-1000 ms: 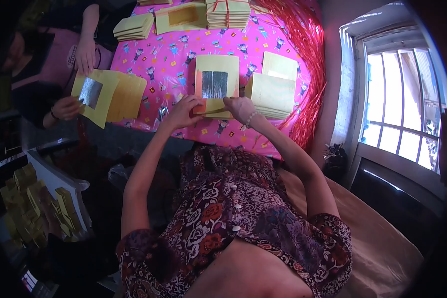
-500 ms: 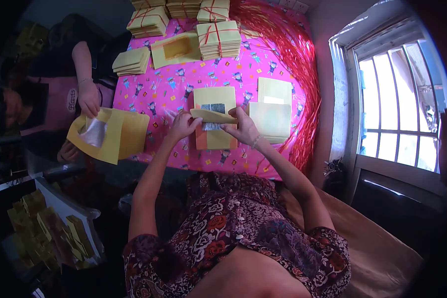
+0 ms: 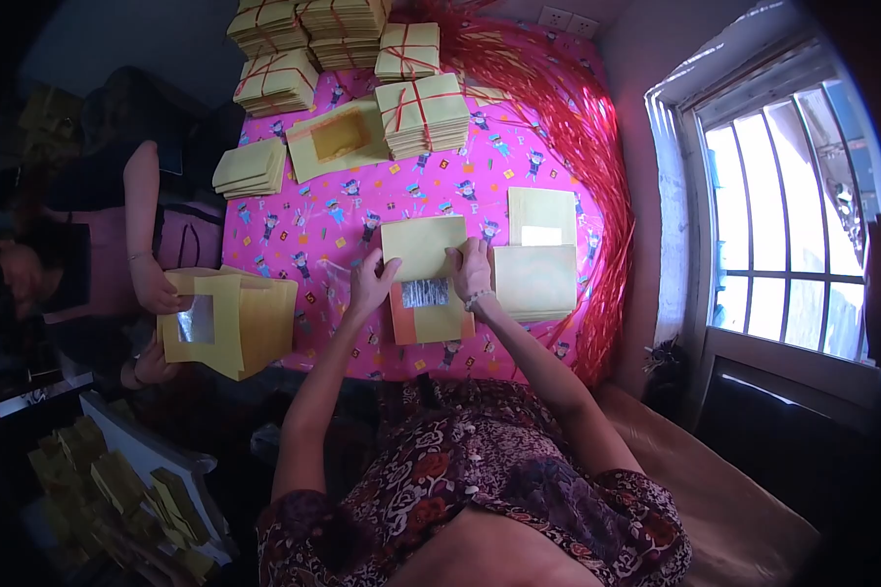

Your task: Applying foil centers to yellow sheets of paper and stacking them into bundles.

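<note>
In front of me on the table lies a stack of yellow paper sheets (image 3: 436,328) with a silver foil patch and orange edging. A plain yellow paper sheet (image 3: 424,245) covers its far half. My left hand (image 3: 369,284) pinches this sheet's left edge, thumb on top. At its right edge my right hand (image 3: 472,276) grips with the thumb over the near corner and fingers along the side. Close beside the right hand sits a pile of plain folded paper (image 3: 535,279). Behind that pile is another yellow stack (image 3: 541,210) showing a white patch.
A pink patterned cloth (image 3: 343,240) covers the table. Tied yellow bundles (image 3: 423,115) stand at the back. Red plastic strands (image 3: 597,147) run down the right side. At left, a co-worker's hand (image 3: 157,289) holds a foil-patched sheet (image 3: 215,318) against a thick stack.
The sheet between my hands was tilted up and seen nearly edge-on; now its plain face lies over the far half of the stack. The co-worker's raised sheet has come down onto their stack.
</note>
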Available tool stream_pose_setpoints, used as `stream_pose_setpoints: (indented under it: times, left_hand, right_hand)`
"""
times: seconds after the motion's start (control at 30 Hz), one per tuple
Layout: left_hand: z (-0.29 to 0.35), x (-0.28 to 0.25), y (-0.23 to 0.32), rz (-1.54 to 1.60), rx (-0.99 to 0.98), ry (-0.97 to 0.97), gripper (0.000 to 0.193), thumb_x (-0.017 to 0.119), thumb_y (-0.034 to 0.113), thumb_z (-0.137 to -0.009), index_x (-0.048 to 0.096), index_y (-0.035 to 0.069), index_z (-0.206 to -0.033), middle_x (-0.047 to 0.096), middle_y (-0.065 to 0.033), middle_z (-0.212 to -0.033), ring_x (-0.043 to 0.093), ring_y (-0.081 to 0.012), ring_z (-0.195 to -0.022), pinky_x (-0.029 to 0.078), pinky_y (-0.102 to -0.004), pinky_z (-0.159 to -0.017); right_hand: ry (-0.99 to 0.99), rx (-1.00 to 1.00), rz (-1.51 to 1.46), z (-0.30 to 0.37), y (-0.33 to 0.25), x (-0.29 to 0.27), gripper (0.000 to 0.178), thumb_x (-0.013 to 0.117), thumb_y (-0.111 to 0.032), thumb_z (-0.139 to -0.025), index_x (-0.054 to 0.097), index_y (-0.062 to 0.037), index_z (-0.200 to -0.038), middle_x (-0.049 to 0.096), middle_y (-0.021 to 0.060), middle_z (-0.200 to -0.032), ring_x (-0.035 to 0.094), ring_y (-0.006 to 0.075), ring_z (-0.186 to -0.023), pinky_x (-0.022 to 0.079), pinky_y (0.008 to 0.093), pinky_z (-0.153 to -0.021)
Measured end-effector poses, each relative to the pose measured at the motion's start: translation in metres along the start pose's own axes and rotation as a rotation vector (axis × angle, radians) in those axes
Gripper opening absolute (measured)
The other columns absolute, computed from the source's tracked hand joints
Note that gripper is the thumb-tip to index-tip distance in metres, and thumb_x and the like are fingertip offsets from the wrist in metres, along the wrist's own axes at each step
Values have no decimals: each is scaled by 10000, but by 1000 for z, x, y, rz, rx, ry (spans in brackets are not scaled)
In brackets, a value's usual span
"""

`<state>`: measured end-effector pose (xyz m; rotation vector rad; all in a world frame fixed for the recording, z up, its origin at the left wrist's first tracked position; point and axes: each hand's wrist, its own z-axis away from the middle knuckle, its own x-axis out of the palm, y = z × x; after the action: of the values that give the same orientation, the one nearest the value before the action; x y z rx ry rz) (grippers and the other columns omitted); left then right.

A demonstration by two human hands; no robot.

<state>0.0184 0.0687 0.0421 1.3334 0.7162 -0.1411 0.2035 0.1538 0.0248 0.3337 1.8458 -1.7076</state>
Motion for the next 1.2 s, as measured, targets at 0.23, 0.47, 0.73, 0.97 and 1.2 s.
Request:
stream_pose_setpoints:
  times: [0.23,0.47,0.73,0.97,1.2]
  left_hand:
    - [-3,7,2,-49,-61,41,268,648,251,-823,529,16,-774,524,-56,-551,508,-147,-489,381,-325,-471]
    - [-4,13,-6,-17,-56,135,253,672,214,-795,514,19,-825,541,-66,-575,525,-170,-501,398,-332,-487]
    - [1,24,33,-591,107,247,275,659,148,-766,487,59,-961,495,-140,-961,520,-323,-904,433,-440,-735]
    - [3,43,47,-539,30,-5,283,575,202,-846,459,3,-1010,492,-168,-969,512,-361,-941,450,-451,-773]
    - [13,63,36,-708,59,108,342,642,184,-782,465,-6,-1006,477,-174,-989,508,-351,-922,452,-428,-798]
  right_hand:
    - [-11,56,73,-5,1,4,309,583,-230,-861,427,17,-959,466,255,-936,503,452,-836,439,505,-716]
    - [-64,94,137,-10,-5,4,310,584,-213,-851,436,22,-989,487,254,-970,531,443,-850,454,497,-711]
    - [-83,97,246,-16,-8,3,312,583,-196,-842,430,29,-994,479,266,-994,553,438,-844,474,492,-721]
    - [-79,76,271,-14,-8,3,308,580,-176,-836,430,40,-996,472,268,-1010,556,437,-848,483,484,-714]
    - [98,-169,256,-4,-38,-12,319,618,-96,-768,452,28,-1011,467,226,-1015,488,393,-977,438,426,-829]
